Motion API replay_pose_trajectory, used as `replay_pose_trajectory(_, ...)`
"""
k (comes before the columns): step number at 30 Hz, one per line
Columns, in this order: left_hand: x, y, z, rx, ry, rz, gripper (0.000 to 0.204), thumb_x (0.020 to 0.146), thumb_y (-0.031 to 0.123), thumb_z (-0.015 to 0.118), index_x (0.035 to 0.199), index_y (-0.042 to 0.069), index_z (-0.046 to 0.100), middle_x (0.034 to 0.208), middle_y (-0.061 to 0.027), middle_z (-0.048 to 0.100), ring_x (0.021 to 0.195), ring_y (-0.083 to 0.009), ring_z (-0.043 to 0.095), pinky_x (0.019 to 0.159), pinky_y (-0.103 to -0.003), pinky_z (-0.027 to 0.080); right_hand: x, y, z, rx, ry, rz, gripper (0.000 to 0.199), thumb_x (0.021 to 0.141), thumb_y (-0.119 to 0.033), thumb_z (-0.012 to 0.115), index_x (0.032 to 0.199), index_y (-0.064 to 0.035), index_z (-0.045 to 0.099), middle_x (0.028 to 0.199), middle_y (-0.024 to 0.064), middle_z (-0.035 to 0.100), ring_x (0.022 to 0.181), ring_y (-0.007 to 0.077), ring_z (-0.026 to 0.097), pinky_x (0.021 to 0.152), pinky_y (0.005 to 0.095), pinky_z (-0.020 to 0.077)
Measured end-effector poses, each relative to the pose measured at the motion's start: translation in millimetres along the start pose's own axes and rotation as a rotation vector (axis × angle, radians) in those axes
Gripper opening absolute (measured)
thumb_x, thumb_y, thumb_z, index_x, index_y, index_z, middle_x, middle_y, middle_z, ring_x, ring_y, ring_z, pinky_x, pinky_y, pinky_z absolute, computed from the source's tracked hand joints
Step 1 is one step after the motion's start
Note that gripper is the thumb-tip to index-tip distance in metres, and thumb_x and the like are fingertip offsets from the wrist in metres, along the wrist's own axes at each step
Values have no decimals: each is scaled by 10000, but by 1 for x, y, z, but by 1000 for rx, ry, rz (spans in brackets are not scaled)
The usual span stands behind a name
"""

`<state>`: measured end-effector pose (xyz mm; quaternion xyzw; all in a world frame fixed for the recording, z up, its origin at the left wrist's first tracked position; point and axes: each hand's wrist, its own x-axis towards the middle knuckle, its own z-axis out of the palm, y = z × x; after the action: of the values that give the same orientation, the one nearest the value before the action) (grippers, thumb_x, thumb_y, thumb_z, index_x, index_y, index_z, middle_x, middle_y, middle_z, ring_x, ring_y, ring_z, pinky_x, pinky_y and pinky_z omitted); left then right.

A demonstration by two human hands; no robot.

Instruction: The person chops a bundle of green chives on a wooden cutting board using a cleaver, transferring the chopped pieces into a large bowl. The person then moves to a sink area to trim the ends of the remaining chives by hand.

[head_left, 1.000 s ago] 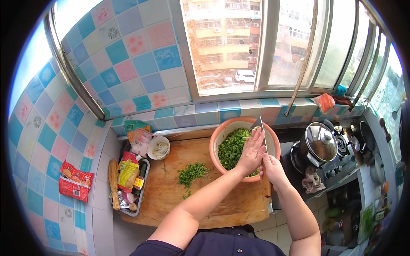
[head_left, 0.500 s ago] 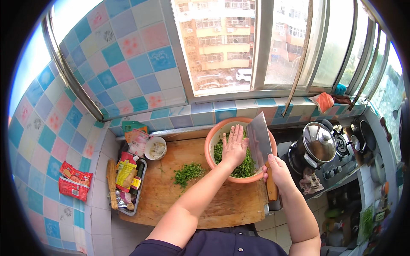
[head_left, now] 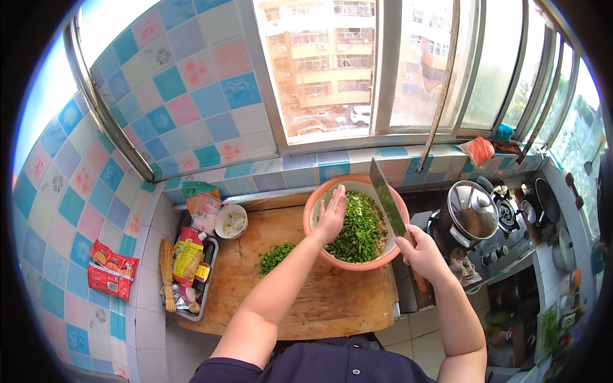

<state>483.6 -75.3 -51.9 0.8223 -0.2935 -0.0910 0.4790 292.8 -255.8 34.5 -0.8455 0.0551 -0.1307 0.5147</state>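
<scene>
Over the right of the bowl [head_left: 357, 265], the cleaver [head_left: 388, 203] runs lengthwise forward and slightly left from my right hand [head_left: 423, 253], which grasps it firmly, while my left hand [head_left: 331, 217] (flat, apparently empty) is opposite, toward the left side.

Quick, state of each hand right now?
Left hand: open, fingers extended over the bowl, no held object visible.
Right hand: closed around the handle of the cleaver.
</scene>
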Motion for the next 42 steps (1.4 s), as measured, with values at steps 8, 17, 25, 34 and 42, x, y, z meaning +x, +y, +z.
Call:
replay_pose_trajectory(8,-29,95,-4,215,-455,407,614,1026,469,102,1506,111,240,1575,-57,204,1468,-212,107,1184,-403,21,-7,3,2,-1059,-226,-376,351,826,-194,637,1157,-90,586,830,107,609,778,261,642,686,373,505)
replay_pose_trajectory(17,-26,33,-18,696,-374,152,628,1019,486,169,1496,86,255,1570,-63,216,1463,-200,132,1188,-414,38,-26,0,3,-1198,-236,-541,452,775,-130,600,1222,-76,558,824,49,575,740,193,623,695,307,494)
replay_pose_trajectory(25,-175,-120,-126,326,29,-2,620,1016,458,310,1468,35,289,1542,-161,247,1445,-304,183,1171,-414,166,-82,-10,20,-543,-151,-272,413,738,-110,734,1139,-78,639,713,56,589,601,215,602,566,314,486)
replay_pose_trajectory(34,-191,-179,-99,523,190,-170,651,999,435,368,1468,1,244,1525,-192,262,1419,-325,239,1162,-418,201,-141,2,86,-146,-336,213,400,757,-51,728,1148,-16,654,646,54,558,550,99,505,560,252,447)
replay_pose_trajectory(42,-153,-168,-80,403,-110,36,646,993,483,342,1477,62,266,1530,-136,281,1417,-276,254,1178,-402,180,-193,40,126,498,-231,706,105,886,-68,626,962,2,608,679,3,562,578,87,529,546,249,442)
